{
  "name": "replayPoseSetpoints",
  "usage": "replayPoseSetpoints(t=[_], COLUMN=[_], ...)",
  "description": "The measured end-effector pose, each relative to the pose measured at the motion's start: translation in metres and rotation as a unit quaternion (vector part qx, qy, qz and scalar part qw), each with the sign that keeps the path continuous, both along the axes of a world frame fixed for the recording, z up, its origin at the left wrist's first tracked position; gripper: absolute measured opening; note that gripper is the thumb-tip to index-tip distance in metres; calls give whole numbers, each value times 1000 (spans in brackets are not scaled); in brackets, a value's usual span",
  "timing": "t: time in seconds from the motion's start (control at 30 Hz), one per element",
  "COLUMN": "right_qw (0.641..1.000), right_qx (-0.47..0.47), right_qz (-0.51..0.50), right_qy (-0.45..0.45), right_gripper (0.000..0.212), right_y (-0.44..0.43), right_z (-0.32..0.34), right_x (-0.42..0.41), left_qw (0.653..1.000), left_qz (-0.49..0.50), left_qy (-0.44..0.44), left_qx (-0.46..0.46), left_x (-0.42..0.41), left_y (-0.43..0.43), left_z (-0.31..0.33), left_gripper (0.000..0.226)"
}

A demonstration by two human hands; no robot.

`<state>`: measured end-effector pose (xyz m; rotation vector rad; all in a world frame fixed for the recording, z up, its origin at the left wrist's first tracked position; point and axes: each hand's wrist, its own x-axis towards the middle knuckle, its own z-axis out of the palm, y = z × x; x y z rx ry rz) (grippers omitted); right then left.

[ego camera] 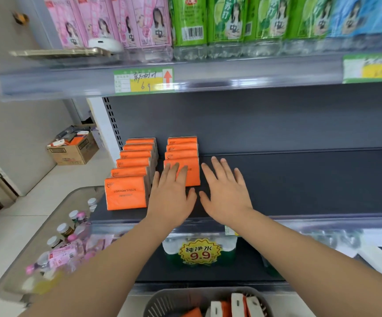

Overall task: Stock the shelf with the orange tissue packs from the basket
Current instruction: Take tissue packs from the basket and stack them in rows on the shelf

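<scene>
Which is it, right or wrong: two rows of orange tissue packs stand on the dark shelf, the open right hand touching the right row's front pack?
Wrong hand: the head view shows the left hand touching that front orange tissue pack; the right hand is beside it over the dark shelf.

Head view, single: looks forward and down, close over dark shelf point(299, 184); basket point(162, 300) at bottom edge.
</scene>
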<state>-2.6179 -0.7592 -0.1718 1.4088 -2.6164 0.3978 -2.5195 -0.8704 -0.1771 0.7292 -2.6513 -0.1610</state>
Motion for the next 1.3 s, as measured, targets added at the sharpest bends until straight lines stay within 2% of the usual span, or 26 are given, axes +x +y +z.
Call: replayPoseSetpoints(t=[0.27, 0.57, 0.93, 1.3], right_qw=[999, 996, 992, 972], right_qx=[35, 90, 117, 211], right_qz=[-2, 10, 41, 57], right_qy=[16, 10, -36, -82], right_gripper=[71, 68, 69, 71], right_y=[35, 78, 119, 145], right_z=[-3, -38, -87, -156], right_x=[29, 66, 98, 114], left_qw=[1000, 997, 995, 976], left_qz=[-6, -21, -23, -14], left_qy=[-16, -66, -78, -179], left_qx=[-14, -18, 53, 126], left_x=[32, 68, 104, 135], left_y=[41, 82, 124, 141], left_z=[-18, -46, -98, -169], left_gripper=[62, 65, 67, 70])
